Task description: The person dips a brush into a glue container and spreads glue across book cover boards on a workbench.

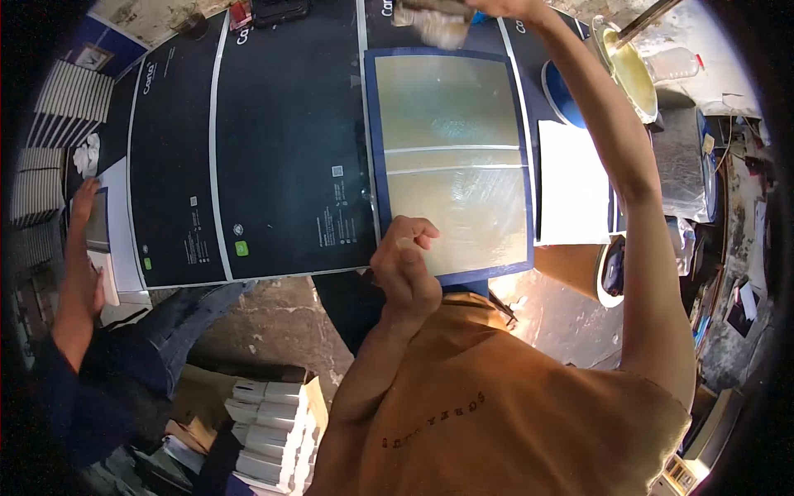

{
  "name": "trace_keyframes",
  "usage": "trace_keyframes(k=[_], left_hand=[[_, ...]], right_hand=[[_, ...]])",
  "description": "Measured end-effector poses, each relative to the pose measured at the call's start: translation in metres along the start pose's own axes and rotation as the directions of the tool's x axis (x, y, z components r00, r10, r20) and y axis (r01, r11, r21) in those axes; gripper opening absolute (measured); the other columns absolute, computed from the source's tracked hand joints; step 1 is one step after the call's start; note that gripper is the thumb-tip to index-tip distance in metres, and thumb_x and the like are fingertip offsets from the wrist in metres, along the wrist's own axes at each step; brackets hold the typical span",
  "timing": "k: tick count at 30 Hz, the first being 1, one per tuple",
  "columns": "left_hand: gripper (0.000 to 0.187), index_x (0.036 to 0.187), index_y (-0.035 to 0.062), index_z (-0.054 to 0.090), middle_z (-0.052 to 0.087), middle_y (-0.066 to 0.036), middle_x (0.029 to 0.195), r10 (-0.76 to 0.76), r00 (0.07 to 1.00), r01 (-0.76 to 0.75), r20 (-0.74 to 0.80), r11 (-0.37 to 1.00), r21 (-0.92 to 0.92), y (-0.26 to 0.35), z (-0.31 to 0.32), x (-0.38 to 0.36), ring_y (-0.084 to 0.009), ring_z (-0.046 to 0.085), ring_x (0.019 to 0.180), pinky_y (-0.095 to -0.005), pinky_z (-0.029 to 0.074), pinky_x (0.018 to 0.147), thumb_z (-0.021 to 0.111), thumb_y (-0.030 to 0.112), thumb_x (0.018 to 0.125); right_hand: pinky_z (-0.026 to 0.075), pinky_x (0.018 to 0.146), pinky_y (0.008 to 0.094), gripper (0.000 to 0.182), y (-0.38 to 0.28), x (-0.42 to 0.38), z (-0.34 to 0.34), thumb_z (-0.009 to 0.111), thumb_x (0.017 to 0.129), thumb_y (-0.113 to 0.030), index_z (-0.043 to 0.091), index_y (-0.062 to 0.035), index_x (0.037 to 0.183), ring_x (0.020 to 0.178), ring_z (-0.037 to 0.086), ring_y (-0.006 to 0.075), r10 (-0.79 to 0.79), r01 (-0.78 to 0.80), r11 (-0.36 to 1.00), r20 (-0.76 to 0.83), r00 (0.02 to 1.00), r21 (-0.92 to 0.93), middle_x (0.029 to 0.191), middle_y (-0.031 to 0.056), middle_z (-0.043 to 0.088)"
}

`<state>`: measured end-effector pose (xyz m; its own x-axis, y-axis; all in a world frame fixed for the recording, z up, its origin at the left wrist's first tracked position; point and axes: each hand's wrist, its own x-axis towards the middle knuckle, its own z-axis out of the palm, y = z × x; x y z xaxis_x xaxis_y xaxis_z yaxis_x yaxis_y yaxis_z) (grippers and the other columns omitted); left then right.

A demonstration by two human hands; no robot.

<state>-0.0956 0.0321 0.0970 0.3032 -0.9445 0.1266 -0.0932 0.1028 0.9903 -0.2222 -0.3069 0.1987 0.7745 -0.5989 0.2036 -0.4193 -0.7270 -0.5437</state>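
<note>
Before me lies a book cover, two tan boards and a narrow spine strip inside a blue border, with a wet-looking, streaked surface. My left hand is over its lower left corner, fingers curled into a loose fist with nothing visible in them. My right arm stretches to the far side of the table, where my right hand, partly cut off by the frame's top edge, grips what looks like a wide brush with pale bristles, smeared by motion. The brush hangs just beyond the cover's far edge.
Dark printed sheets cover the table. White sheets lie right of the cover, near a tub of yellowish paste with a stick in it. At left are another person's hands and stacked books. A box of white blocks stands below.
</note>
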Motion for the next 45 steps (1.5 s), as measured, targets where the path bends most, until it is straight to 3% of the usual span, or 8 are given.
trace_keyframes(k=[4, 9, 14, 20, 27, 33, 36, 45], left_hand=[[0.072, 0.077, 0.0009, 0.058, 0.054, -0.006, 0.069, 0.018, 1.000, -0.018, -0.009, 0.999, 0.031, 0.000, 0.000, 0.004, -0.0151, 0.046, 0.063, -0.0309, 0.034, 0.058, 0.015, 0.052, 0.103], [0.074, 0.077, 0.0006, 0.056, 0.054, -0.007, 0.070, 0.023, 1.000, -0.022, -0.010, 0.999, 0.047, 0.003, 0.000, 0.002, -0.0158, 0.045, 0.062, -0.0311, 0.035, 0.058, 0.014, 0.056, 0.102], [0.072, 0.084, -0.0005, 0.055, 0.052, -0.009, 0.078, 0.060, 0.996, -0.063, -0.071, 0.997, -0.039, -0.002, 0.004, 0.002, -0.0179, 0.046, 0.070, -0.0319, 0.037, 0.065, 0.014, 0.056, 0.102], [0.069, 0.104, -0.0003, 0.049, 0.050, -0.014, 0.104, 0.155, 0.952, -0.172, -0.265, 0.984, -0.040, -0.014, 0.002, -0.002, -0.0224, 0.048, 0.100, -0.0320, 0.035, 0.084, 0.011, 0.057, 0.102], [0.071, 0.118, 0.0026, 0.044, 0.046, -0.010, 0.115, 0.148, 0.864, -0.179, -0.482, 0.984, -0.019, -0.017, 0.004, -0.006, -0.0191, 0.043, 0.107, -0.0314, 0.031, 0.090, 0.010, 0.062, 0.100], [0.070, 0.119, 0.0045, 0.047, 0.051, -0.009, 0.115, 0.131, 0.886, -0.181, -0.444, 0.981, -0.070, -0.018, 0.009, -0.001, -0.0192, 0.046, 0.106, -0.0330, 0.033, 0.088, 0.013, 0.063, 0.101], [0.069, 0.117, 0.0041, 0.047, 0.051, -0.010, 0.113, 0.153, 0.927, -0.161, -0.341, 0.987, 0.005, -0.005, 0.010, 0.005, -0.0207, 0.047, 0.105, -0.0355, 0.034, 0.089, 0.010, 0.060, 0.102], [0.068, 0.111, 0.0009, 0.048, 0.050, -0.014, 0.111, 0.254, 0.942, -0.173, -0.217, 0.927, 0.332, -0.007, 0.009, 0.009, -0.0250, 0.046, 0.103, -0.0398, 0.033, 0.096, 0.004, 0.053, 0.104]], right_hand=[[0.053, 0.077, 0.0330, 0.042, -0.037, 0.001, 0.015, 0.079, 0.082, -0.039, 0.072, -0.0034, 0.102, 0.087, 0.066, 0.0174, 0.143, -0.166, 0.984, 0.269, 0.952, 0.065, 0.094, 0.0086, 0.073], [0.056, 0.064, 0.0343, 0.031, 0.007, 0.030, 0.014, 0.073, 0.086, -0.029, 0.071, -0.0016, 0.101, 0.078, 0.069, 0.0196, 0.002, -0.007, 0.998, -0.068, 0.998, -0.067, 0.087, 0.0110, 0.073], [0.054, 0.072, 0.0342, 0.051, -0.032, -0.005, 0.040, 0.074, 0.082, -0.054, 0.074, -0.0073, 0.101, 0.084, 0.069, 0.0191, -0.087, 0.049, 0.954, 0.116, 0.989, 0.297, 0.092, 0.0089, 0.073], [0.052, 0.073, 0.0451, 0.020, -0.064, -0.056, 0.036, 0.069, 0.088, -0.030, 0.070, -0.0098, 0.088, 0.084, 0.067, 0.0318, -0.295, 0.228, 0.923, -0.191, 0.936, -0.309, 0.086, 0.0124, 0.069], [0.044, 0.096, 0.0496, 0.023, -0.143, -0.145, 0.041, 0.076, 0.076, -0.019, 0.068, -0.0080, 0.094, 0.103, 0.062, 0.0266, -0.120, 0.164, 0.979, 0.309, 0.943, -0.118, 0.090, 0.0105, 0.067], [0.051, 0.060, 0.0320, 0.022, -0.136, -0.147, 0.027, 0.078, 0.081, -0.020, 0.066, -0.0035, 0.090, 0.067, 0.064, 0.0221, 0.159, -0.181, 0.984, -0.437, 0.885, -0.007, 0.073, 0.0098, 0.065], [0.044, 0.052, 0.0248, 0.023, -0.133, -0.125, 0.061, 0.075, 0.084, -0.016, 0.058, -0.0013, 0.081, 0.061, 0.056, 0.0060, 0.411, -0.278, 0.908, -0.538, 0.736, 0.313, 0.069, 0.0020, 0.060], [0.045, 0.050, 0.0263, 0.026, -0.069, -0.231, 0.060, 0.074, 0.085, -0.021, 0.059, -0.0014, 0.077, 0.060, 0.056, 0.0091, 0.546, -0.489, 0.829, -0.574, 0.610, 0.269, 0.068, 0.0044, 0.062]])
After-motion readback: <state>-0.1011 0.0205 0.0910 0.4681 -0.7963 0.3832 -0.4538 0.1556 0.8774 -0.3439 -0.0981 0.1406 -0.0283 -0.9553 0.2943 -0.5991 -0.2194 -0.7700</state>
